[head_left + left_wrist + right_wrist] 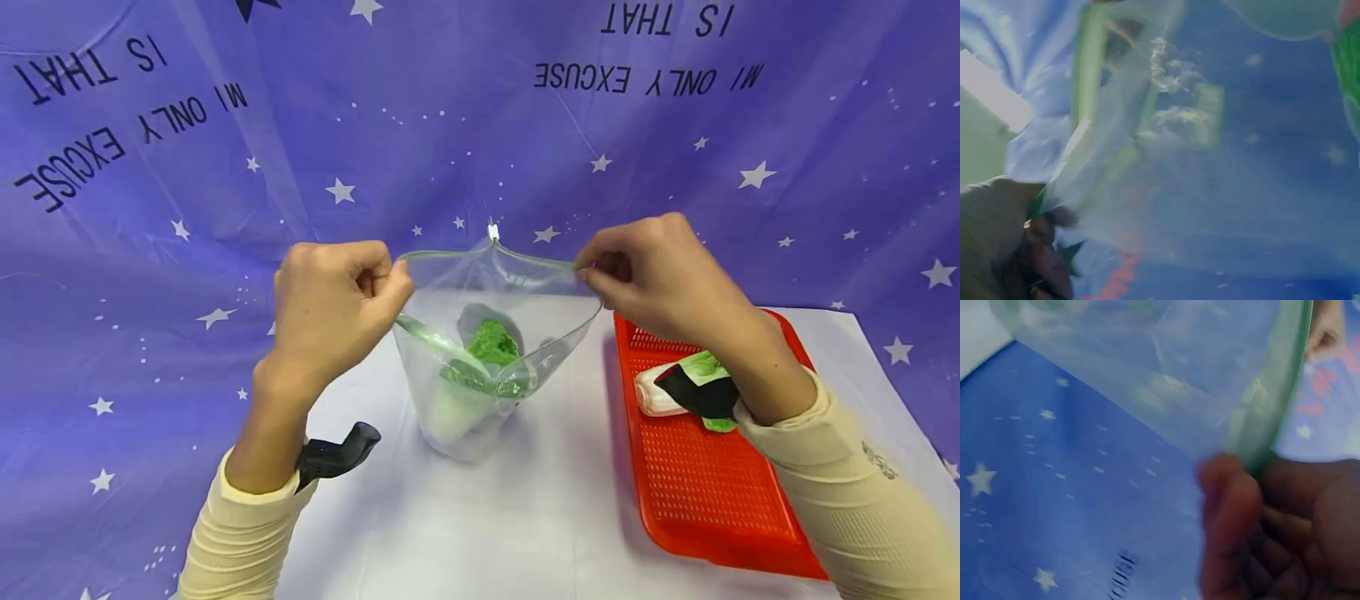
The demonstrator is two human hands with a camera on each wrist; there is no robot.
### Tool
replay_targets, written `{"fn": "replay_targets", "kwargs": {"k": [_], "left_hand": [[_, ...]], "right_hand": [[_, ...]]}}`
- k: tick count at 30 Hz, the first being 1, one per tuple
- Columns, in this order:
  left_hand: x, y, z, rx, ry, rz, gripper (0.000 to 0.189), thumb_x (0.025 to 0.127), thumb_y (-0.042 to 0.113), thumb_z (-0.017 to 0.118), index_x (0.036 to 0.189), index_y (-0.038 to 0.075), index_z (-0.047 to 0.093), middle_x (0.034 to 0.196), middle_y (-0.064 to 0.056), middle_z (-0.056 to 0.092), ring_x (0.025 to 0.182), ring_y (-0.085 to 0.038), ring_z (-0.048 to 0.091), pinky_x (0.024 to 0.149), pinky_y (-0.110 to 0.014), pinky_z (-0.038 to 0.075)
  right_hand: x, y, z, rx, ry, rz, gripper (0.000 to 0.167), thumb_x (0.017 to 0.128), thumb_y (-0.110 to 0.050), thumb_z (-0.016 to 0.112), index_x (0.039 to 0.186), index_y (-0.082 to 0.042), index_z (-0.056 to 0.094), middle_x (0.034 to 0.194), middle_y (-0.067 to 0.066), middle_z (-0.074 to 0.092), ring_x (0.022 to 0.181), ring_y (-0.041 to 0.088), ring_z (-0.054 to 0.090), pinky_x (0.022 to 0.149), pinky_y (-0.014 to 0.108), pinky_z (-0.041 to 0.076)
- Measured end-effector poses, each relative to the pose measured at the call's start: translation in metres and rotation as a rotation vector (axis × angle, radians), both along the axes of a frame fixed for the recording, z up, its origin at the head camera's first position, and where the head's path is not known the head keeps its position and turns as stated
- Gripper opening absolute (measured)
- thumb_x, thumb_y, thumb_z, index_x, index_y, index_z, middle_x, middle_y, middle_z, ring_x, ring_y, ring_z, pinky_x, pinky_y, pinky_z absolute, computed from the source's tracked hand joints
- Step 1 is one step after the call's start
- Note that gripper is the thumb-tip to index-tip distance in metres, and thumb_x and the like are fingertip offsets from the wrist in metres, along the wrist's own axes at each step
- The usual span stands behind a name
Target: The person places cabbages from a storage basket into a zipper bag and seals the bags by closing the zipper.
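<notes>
Past the left fingers [367, 252], up on the purple star-print cloth [450, 108], I can read black capitals [172, 117], upside down: IS THAT and MI ONLY EXCUSE. The same words hang beyond the right fingers [606, 240]. Back from those, a dark emblem [879, 460] on the cream sleeve [832, 450] is illegible; red lettering [1325, 381] near them is blurred.

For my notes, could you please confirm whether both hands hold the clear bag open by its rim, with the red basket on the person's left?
Not quite: the head view shows the red basket on the person's right. The left hand and right hand hold the clear bag open by its rim.
</notes>
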State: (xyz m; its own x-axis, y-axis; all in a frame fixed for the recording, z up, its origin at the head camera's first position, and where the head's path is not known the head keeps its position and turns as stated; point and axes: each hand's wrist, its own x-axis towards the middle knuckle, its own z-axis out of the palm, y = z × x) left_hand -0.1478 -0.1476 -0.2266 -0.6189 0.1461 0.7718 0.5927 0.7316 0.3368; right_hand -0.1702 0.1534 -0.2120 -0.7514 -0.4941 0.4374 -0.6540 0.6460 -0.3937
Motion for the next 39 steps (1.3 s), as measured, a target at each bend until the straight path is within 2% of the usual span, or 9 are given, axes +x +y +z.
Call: {"fn": "replay_targets", "kwargs": {"k": [5,11,15,22,26,29,33,35,39], "left_hand": [[0.006,-0.004,0.01,0.241,0.087,-0.063,0.04,0.079,0.004,0.064,0.046,0.013,0.043,0.043,0.005,0.032,0.042,-0.009,0.026,0.045,-0.02,0.02],[0.007,0.015,0.005,0.269,0.018,-0.219,0.042,0.08,0.003,0.063,0.047,0.014,0.041,0.044,0.007,0.033,0.041,-0.01,0.027,0.042,-0.021,0.02],[0.0,0.037,-0.019,0.2,-0.111,-0.327,0.043,0.081,0.001,0.063,0.048,0.017,0.041,0.045,0.009,0.033,0.041,-0.007,0.029,0.039,-0.023,0.02],[-0.009,0.076,-0.077,0.163,-0.46,-0.417,0.044,0.089,0.007,0.062,0.05,0.018,0.045,0.044,0.011,0.035,0.043,-0.001,0.03,0.042,-0.025,0.025],[-0.009,0.092,-0.091,0.22,-0.549,-0.485,0.044,0.093,0.011,0.061,0.052,0.015,0.045,0.044,0.007,0.035,0.042,-0.005,0.03,0.042,-0.025,0.026],[-0.011,0.101,-0.097,0.253,-0.583,-0.515,0.045,0.094,0.013,0.06,0.052,0.015,0.044,0.045,0.006,0.034,0.043,-0.006,0.03,0.043,-0.025,0.025],[-0.015,0.108,-0.102,0.272,-0.618,-0.533,0.045,0.095,0.015,0.06,0.053,0.014,0.043,0.045,0.006,0.034,0.044,-0.005,0.03,0.044,-0.025,0.025],[-0.017,0.11,-0.105,0.272,-0.63,-0.543,0.046,0.096,0.015,0.059,0.053,0.014,0.043,0.046,0.006,0.035,0.044,-0.006,0.03,0.044,-0.025,0.026],[-0.018,0.112,-0.108,0.269,-0.642,-0.557,0.046,0.096,0.016,0.059,0.054,0.014,0.043,0.047,0.006,0.035,0.044,-0.006,0.03,0.044,-0.025,0.027]], "right_hand": [[-0.001,0.001,0.0,-0.172,0.046,0.026,0.009,0.086,0.001,0.072,0.089,-0.006,0.076,0.071,-0.004,0.067,0.054,0.009,0.058,0.051,0.017,0.047],[-0.018,0.003,-0.036,-0.071,-0.11,0.091,0.004,0.088,-0.004,0.073,0.09,-0.007,0.073,0.068,-0.006,0.064,0.056,0.007,0.058,0.05,0.022,0.047],[-0.027,0.01,-0.067,0.042,-0.195,0.084,0.004,0.088,-0.01,0.073,0.09,-0.007,0.072,0.067,-0.007,0.064,0.056,0.008,0.058,0.05,0.027,0.047],[-0.027,0.039,-0.123,0.132,-0.359,0.103,0.005,0.088,-0.011,0.074,0.093,-0.011,0.073,0.074,-0.006,0.066,0.062,0.007,0.06,0.057,0.027,0.05],[-0.021,0.072,-0.139,0.083,-0.404,0.063,0.006,0.091,-0.014,0.071,0.097,-0.011,0.073,0.08,-0.005,0.067,0.065,0.011,0.06,0.06,0.029,0.051],[-0.026,0.106,-0.152,0.101,-0.368,-0.014,0.009,0.091,-0.016,0.072,0.098,-0.01,0.073,0.085,-0.003,0.069,0.074,0.015,0.063,0.067,0.034,0.053],[-0.039,0.151,-0.175,0.207,-0.352,-0.061,0.038,0.085,-0.024,0.079,0.115,-0.004,0.069,0.115,0.016,0.065,0.109,0.035,0.058,0.092,0.055,0.045],[-0.042,0.169,-0.186,0.259,-0.405,-0.06,0.062,0.078,-0.031,0.084,0.128,-0.002,0.061,0.131,0.028,0.052,0.123,0.048,0.044,0.097,0.067,0.033],[-0.043,0.191,-0.204,0.335,-0.572,-0.084,0.095,0.065,-0.039,0.091,0.142,-0.007,0.047,0.144,0.037,0.028,0.128,0.063,0.023,0.094,0.079,0.022]]}}
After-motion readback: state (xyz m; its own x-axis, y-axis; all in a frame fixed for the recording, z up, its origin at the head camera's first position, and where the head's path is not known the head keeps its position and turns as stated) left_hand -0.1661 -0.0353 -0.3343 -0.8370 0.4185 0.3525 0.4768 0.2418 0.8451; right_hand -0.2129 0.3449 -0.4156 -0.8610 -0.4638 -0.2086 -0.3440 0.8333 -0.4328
